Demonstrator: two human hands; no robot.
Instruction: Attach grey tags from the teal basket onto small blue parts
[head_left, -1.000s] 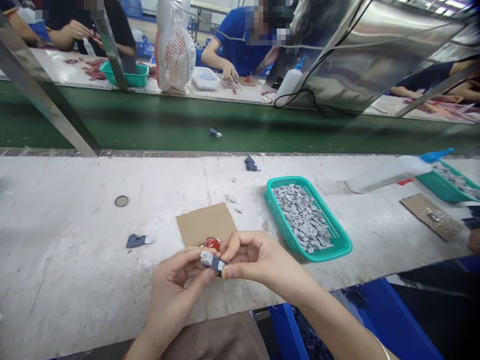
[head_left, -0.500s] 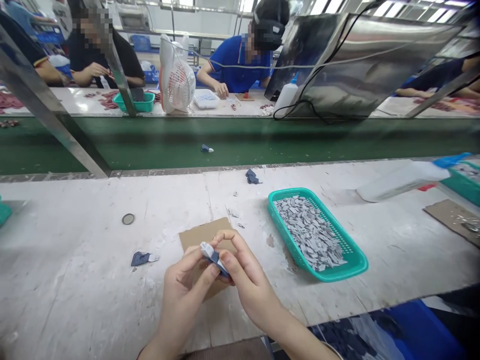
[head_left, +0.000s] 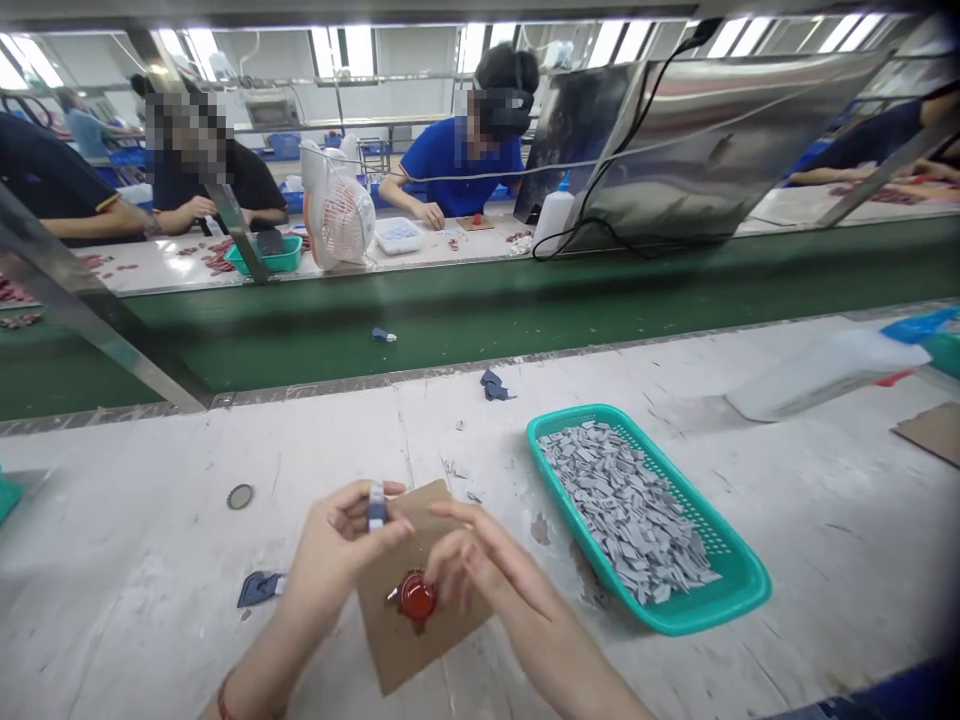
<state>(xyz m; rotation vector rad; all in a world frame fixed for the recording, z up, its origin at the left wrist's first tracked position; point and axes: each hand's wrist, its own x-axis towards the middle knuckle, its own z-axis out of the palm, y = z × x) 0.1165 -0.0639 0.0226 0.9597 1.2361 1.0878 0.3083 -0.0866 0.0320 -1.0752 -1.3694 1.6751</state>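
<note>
A small dark-blue and whitish folded piece [head_left: 376, 508] stands upright between the thumb and fingers of my left hand [head_left: 341, 530], which is shut on it above the table. My right hand [head_left: 487, 570] hovers over a brown cardboard sheet [head_left: 394, 665], index finger stretched out and the other fingers loosely bent, with nothing visible in it. On the cardboard, beside my right fingertips, lies a small round, glossy red thing [head_left: 418, 596] with a light tip at its left. Partly hidden behind my left wrist is another blue piece [head_left: 259, 589] with a light end.
To the right stands a green basket [head_left: 694, 615] of small grey pieces. Beyond it a white bottle [head_left: 825, 372] lies on its side. A bottle cap [head_left: 240, 496] and blue scraps [head_left: 493, 386] lie on the table. Across the green belt [head_left: 450, 315], co-workers sit at another table.
My hands have moved apart; the blue piece they both held is now in my left hand alone. The red thing on the cardboard has come into sight. The view has tilted up.
</note>
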